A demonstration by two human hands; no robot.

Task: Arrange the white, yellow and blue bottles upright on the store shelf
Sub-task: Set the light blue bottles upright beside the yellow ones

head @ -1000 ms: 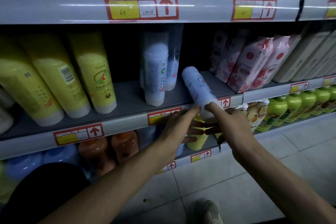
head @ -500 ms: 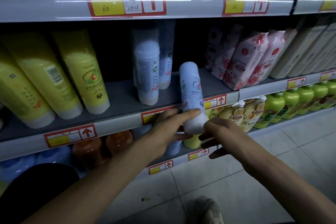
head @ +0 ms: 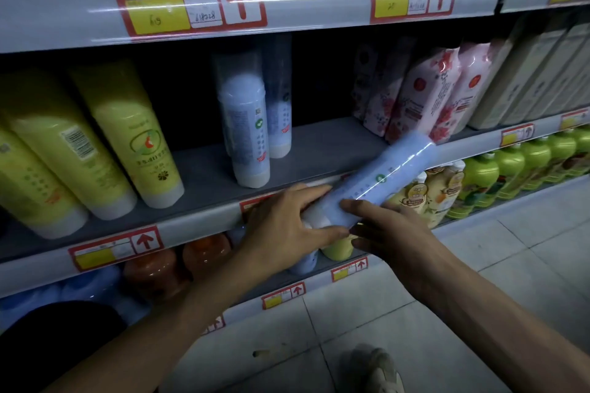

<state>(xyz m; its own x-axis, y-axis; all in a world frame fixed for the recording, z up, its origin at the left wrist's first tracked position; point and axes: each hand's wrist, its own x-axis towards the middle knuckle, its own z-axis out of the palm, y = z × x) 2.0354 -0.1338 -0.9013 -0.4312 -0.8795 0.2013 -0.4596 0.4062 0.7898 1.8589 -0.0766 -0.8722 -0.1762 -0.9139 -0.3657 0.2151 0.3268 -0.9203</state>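
head view, centre: the left hand (head: 287,226) and right hand (head: 396,236) both grip the blue bottle (head: 386,175) at its cap end; it leans toward the right. they should swing it upright, cap down, onto the shelf (head: 204,179) beside the standing blue bottles (head: 247,124).

Left forearm (head: 178,322) and right forearm (head: 479,306): uncovered along the full visible length, down to left grip (head: 287,226) and right grip (head: 392,233). Footwear: one light-coloured shoe (head: 381,370), blurred. Lower left: dark garment (head: 64,344) — type cannot be determined.
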